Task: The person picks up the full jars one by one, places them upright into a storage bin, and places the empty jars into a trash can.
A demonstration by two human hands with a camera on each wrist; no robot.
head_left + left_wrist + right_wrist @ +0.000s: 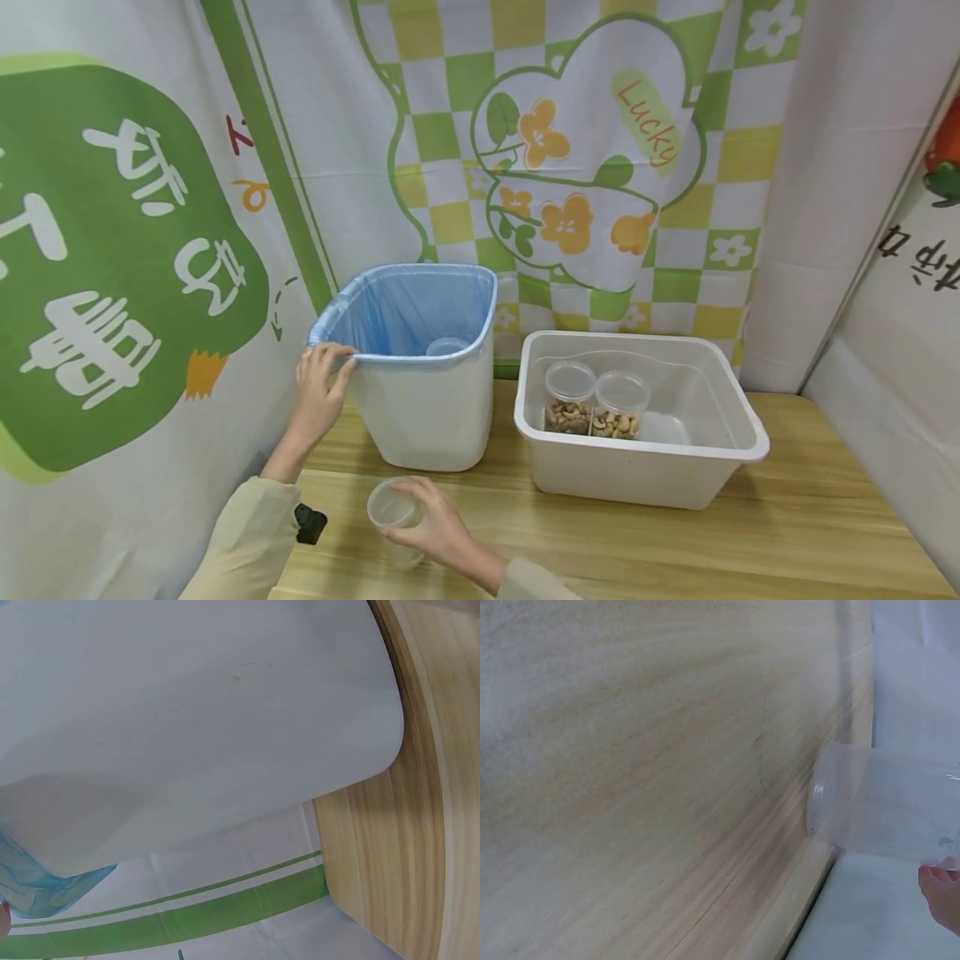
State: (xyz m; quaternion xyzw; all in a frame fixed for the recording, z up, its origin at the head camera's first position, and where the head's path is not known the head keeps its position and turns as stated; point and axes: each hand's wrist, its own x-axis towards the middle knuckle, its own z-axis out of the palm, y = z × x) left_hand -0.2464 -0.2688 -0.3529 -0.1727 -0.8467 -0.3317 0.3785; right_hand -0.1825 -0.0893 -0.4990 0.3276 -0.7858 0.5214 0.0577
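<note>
My left hand [318,400] grips the near left rim of a white trash bin [427,417], which is lined with a blue plastic bag [390,308]. One clear round container [447,346] shows inside the bin. In front of the bin, my right hand [442,529] holds a clear plastic jar [392,508] near its top, thumb on one side and fingers on the other. The jar looks see-through, with no contents visible. From the right wrist view, the jar [889,799] is close to the tabletop, and a fingertip [939,889] touches its side.
Right of the bin stands a white plastic tub [622,475]. Two clear lidded jars of nuts sit at its left end, one with cashews [617,425] and one with browner nuts [567,417]. Printed curtains [570,150] hang behind and beside the wooden table [600,550].
</note>
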